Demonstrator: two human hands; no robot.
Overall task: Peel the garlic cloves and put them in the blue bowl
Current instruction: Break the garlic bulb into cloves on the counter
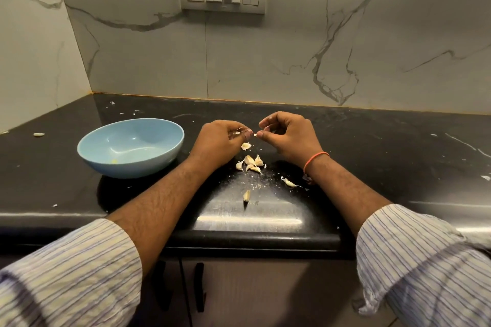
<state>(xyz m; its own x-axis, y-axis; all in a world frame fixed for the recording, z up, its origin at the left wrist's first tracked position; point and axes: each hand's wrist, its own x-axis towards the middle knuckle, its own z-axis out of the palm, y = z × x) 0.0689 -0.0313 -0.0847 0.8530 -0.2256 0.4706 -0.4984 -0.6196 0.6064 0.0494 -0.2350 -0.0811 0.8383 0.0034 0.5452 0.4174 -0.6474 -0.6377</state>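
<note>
My left hand [219,142] and my right hand [288,135] meet above the black counter, fingertips together. Between them sits a small garlic clove [248,133], mostly hidden by the fingers; the left hand grips it and the right hand pinches a bit of its skin. Just below the hands lies a loose heap of several unpeeled garlic cloves [251,163]. One more clove [246,196] lies nearer the front edge. The blue bowl [159,141] stands to the left of my left hand, holding only a tiny yellowish speck.
Bits of garlic skin [290,182] are scattered over the black counter [372,156]. A single clove [39,134] lies far left by the wall. Marble walls close the back and the left side. The counter's rounded front edge runs under my forearms.
</note>
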